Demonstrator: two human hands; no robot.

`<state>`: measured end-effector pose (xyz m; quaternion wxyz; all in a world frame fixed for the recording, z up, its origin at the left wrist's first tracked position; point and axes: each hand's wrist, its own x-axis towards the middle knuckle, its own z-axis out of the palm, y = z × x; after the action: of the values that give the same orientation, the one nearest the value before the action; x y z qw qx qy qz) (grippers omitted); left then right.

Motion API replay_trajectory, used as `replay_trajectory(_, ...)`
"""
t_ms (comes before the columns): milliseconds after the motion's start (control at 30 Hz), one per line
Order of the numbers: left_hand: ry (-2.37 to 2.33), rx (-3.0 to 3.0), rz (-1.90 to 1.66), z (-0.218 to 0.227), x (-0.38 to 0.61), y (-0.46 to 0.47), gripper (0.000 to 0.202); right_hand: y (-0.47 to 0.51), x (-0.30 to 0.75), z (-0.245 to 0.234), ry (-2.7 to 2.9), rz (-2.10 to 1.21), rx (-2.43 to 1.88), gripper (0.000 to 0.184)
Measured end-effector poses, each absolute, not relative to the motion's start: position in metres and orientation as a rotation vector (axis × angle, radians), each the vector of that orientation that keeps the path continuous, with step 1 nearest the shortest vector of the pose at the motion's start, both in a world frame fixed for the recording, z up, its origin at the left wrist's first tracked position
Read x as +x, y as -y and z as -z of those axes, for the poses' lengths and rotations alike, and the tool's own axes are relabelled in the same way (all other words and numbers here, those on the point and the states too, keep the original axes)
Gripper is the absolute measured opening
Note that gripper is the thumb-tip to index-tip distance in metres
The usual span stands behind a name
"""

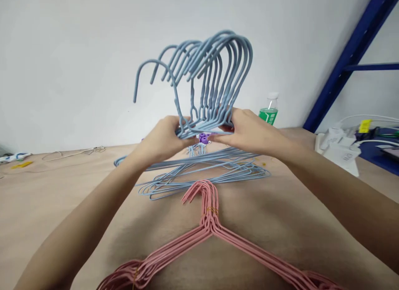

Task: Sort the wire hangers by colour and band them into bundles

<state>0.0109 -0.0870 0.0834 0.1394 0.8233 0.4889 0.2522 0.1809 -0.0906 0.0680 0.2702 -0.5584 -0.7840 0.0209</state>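
A bunch of light blue coated wire hangers (215,86) is held upright between both hands, hooks on top and pointing mostly left. My left hand (166,138) grips the bunch at its left shoulder. On the opposite side my right hand (246,130) is closed round the shoulders, its thumb pointing inward. One hook at the left stands apart from the rest. Behind and below lie more blue hangers (205,177) on the tan surface. Nearest me rests a bundle of pink hangers (210,223), tied with a thin yellow band at the neck.
Small purple spools or beads (203,138) sit behind the hands. A bottle with a green label (268,111) stands at the back right. White packets (339,148) and cables lie farther right, by a blue metal frame (346,65). A thin cord (75,152) lies along the wall at left.
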Motion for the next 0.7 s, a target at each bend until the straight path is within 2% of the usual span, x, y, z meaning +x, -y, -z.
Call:
replay_trajectory(133, -1.296, 2.44, -0.667, -0.064, 0.022, 0.114, 0.005, 0.127, 0.17, -0.062, 2.199, -0.08, -1.471, 0.031)
replay_trajectory(300, -1.343, 2.533, -0.592, -0.036, 0.044, 0.133, 0.02, 0.152, 0.143, -0.046, 2.259, -0.13, -1.639, 0.038)
replay_trajectory(433, -1.539, 2.47, -0.702, -0.032, 0.043, 0.14, 0.02, 0.152, 0.161, -0.038, 2.286, -0.054, -1.354, 0.048)
replay_trajectory(500, -1.571, 2.424, -0.752, -0.031, 0.038, 0.144, 0.014, 0.153, 0.18, -0.032, 2.379, 0.006, -1.271, 0.05)
replay_trajectory(600, -1.645, 2.38, -0.745, -0.027, 0.036, 0.149, 0.006, 0.158, 0.202, -0.02, 2.495, 0.109, -1.531, 0.041)
replay_trajectory(700, -1.71, 2.442, -0.667, -0.024, 0.043, 0.156, 0.016, 0.166, 0.199, -0.011, 2.449, 0.162, -1.815, 0.037)
